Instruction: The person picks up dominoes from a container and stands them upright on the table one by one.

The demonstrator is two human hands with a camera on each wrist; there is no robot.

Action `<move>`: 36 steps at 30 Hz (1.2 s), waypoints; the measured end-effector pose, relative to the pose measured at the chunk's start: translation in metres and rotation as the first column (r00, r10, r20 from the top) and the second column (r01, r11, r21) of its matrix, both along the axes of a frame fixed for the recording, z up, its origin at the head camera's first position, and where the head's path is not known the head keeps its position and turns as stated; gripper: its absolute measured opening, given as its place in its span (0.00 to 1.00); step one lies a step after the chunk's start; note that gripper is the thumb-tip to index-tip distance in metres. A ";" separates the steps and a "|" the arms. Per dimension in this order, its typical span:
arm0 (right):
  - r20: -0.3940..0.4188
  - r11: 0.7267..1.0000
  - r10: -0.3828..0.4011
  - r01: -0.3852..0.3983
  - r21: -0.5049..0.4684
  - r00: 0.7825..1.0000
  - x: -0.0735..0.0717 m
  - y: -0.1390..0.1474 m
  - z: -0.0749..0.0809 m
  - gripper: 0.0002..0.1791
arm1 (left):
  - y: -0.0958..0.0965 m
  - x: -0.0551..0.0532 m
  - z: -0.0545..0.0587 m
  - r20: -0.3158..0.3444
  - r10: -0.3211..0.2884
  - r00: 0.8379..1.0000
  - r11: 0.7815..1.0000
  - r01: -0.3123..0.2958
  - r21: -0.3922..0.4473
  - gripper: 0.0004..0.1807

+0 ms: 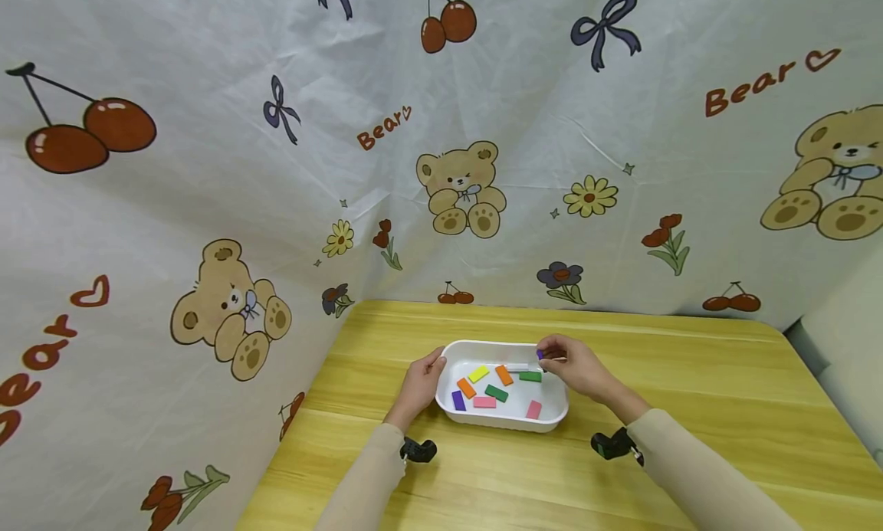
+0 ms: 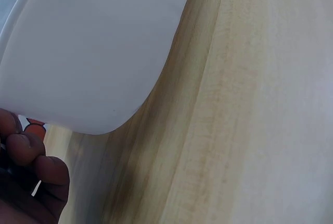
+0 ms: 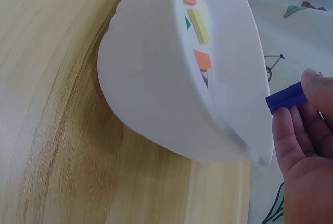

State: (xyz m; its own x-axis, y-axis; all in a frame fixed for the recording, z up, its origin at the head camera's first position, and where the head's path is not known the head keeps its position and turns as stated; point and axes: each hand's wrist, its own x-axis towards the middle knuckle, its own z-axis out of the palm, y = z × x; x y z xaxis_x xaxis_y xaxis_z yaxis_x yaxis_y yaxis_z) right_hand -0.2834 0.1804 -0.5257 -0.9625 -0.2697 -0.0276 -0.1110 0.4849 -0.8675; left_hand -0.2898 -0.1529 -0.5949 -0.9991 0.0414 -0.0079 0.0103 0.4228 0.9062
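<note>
A white plastic basin [image 1: 500, 422] holds several small coloured rectangular blocks, among them a yellow block [image 1: 478, 373], a green block [image 1: 496, 393] and a pink block [image 1: 484, 402]. My left hand [image 1: 419, 383] grips the basin's left end, thumb at the rim; its curled fingers [image 2: 52, 171] show beside the basin wall in the left wrist view. Between thumb and fingers, my right hand [image 1: 574, 365] pinches a purple block [image 3: 286, 98] at the back right corner of the basin, level with the rim in the right wrist view.
The basin stands on a wood-grain table [image 1: 697, 408]. Behind and to the left hangs a white curtain [image 1: 524, 102] printed with bears, cherries and flowers. A second purple block [image 1: 458, 401] lies at the left inside the basin, near an orange block [image 1: 466, 388].
</note>
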 end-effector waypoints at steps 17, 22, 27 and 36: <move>-0.023 1.000 0.009 -0.009 -0.010 1.000 0.004 0.015 -0.002 0.12 | 0.001 0.001 0.000 -0.002 -0.003 1.000 1.000 0.003 0.017 0.26; -0.026 1.000 -0.003 0.003 -0.017 1.000 0.006 0.020 -0.003 0.11 | 0.000 0.001 0.000 -0.007 -0.004 1.000 1.000 0.005 0.019 0.26; -0.009 0.999 -0.021 0.021 -0.028 1.000 0.008 0.023 -0.004 0.12 | -0.001 0.001 0.000 -0.002 -0.004 1.000 1.000 0.004 0.017 0.27; -0.004 0.998 -0.045 0.045 -0.044 0.999 0.011 0.028 -0.003 0.13 | 0.001 0.004 0.002 -0.015 0.002 1.000 1.000 -0.002 0.016 0.26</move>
State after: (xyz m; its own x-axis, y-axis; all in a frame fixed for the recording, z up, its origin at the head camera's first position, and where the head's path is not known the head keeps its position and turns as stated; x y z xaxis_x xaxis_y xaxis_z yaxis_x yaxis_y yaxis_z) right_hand -0.2727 0.2080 -0.5286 -0.9737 -0.2273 -0.0120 -0.0944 0.4513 -0.8873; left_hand -0.2863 -0.1522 -0.5932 -0.9992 0.0396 0.0078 0.0234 0.4087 0.9124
